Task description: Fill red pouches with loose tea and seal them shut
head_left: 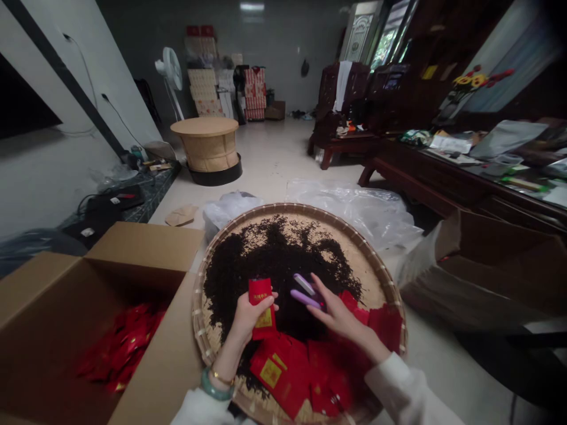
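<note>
My left hand (250,316) is shut on a red foil packet (261,308) with gold print, holding it upright above a round woven bamboo tray (212,283). My right hand (339,316) pinches a small purple two-armed tool (305,292), perhaps a mini sealer, at its fingertips. Below both hands lies a heap of loose dark tea leaves (274,265). Several red packets (283,372) lie on the tray's near side, partly under my hands. A jade bangle and a gold bracelet (216,383) circle my left wrist.
An open cardboard box (146,248) holding many red packets stands to the left of the tray, and another box (487,277) stands to the right. Clear plastic sheeting (349,212) lies beyond the tray. A cluttered wooden table (447,177) runs along the right.
</note>
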`<state>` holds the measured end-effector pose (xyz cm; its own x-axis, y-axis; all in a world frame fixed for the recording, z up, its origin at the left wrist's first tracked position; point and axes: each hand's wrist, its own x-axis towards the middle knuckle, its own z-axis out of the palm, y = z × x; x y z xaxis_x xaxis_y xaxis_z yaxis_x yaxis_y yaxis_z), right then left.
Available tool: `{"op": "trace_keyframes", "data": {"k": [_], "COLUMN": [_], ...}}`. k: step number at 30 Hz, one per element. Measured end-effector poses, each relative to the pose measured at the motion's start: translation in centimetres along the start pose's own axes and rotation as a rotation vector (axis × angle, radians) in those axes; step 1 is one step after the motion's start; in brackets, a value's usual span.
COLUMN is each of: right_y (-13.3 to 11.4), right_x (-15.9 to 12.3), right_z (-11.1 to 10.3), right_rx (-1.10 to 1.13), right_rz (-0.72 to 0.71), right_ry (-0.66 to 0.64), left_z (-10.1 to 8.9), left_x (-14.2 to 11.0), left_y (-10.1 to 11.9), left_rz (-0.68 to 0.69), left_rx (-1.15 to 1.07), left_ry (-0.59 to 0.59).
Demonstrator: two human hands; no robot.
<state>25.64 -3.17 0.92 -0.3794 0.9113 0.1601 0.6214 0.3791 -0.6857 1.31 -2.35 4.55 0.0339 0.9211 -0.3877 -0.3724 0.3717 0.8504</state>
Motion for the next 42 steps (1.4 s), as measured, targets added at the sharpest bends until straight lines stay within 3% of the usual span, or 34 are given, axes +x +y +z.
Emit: {"op": "trace_keyframes", "data": {"k": [3, 6, 10, 14, 22, 29, 38, 42], "right_y": [-1.7, -4.0, -6.7, -8.3, -8.5, -8.1, -7.6, -7.4], "right_x": [1.1, 2.3, 4.1, 5.2, 4.9, 4.9, 4.9, 5.2], "right_z": [-2.8, -4.3, -4.4, -4.0, -3.3, -3.3, -3.3, -3.2], "right_rx": [0.102, 0.091, 0.029, 0.056, 0.099, 0.055, 0.153, 0.177], "right_rz": [0.007, -0.052, -0.101, -0.128, -0.03, -0.013, 0.009, 0.041], "right_ry": [-0.077, -0.153, -0.252, -0.27, -0.205, -0.178, -0.169, -0.157], "left_z": [0.6, 1.3, 1.5, 1.0, 1.3, 1.4, 0.8, -0.1], "left_x": [-0.2, -0.4, -0.2, -0.1, -0.7, -1.0, -2.1, -1.8], "left_y": [0.0, -0.5, -1.6, -2.4, -2.3, -1.7, -2.1, -2.2], "left_rz": [0.012, 0.027, 0.095, 0.101, -0.011, 0.025, -0.138, -0.212], "left_rx": [0.037, 0.098, 0.217, 0.303, 0.229, 0.391, 0.26, 0.16], "left_ry": [-0.016, -0.057, -0.134, -0.136, -0.186, -0.254, -0.329, -0.434]}}
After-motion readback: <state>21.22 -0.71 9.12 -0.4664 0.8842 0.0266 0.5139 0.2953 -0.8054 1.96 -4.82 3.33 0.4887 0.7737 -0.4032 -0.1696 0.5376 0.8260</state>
